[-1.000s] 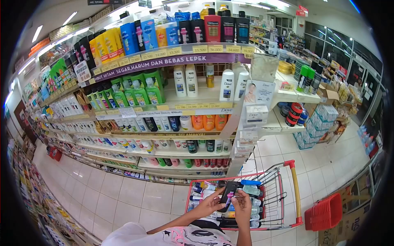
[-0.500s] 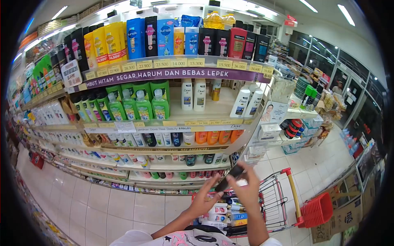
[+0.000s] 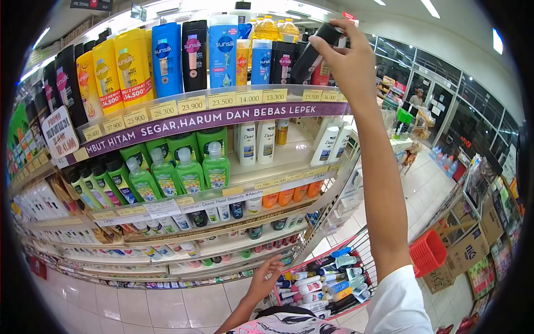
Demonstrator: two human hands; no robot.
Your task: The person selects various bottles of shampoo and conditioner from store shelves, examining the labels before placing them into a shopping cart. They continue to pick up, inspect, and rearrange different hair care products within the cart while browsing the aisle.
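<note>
My right hand [image 3: 346, 50] is raised at the top shelf and grips a black bottle [image 3: 316, 53] near its upper end. The bottle leans, its lower end in front of a black Sunsilk bottle [image 3: 283, 62] and beside a partly hidden red bottle [image 3: 321, 74]. Down by the cart's left edge, my left hand [image 3: 265, 278] has its fingers apart and holds nothing. The shopping cart [image 3: 368, 253] below holds several bottles and tubes [image 3: 311, 288].
Price labels line the top shelf's edge [image 3: 222, 100]. Green bottles [image 3: 167, 175] and white Dove bottles [image 3: 266, 142] stand on the shelf below. Red baskets [image 3: 428, 253] and cardboard boxes [image 3: 467, 245] are at the right. A person [image 3: 417, 97] is far back near the doors.
My right hand has risen from above the cart to the top shelf with the black bottle. My left hand has let go of it and moved lower. The view has come closer to the shelves.
</note>
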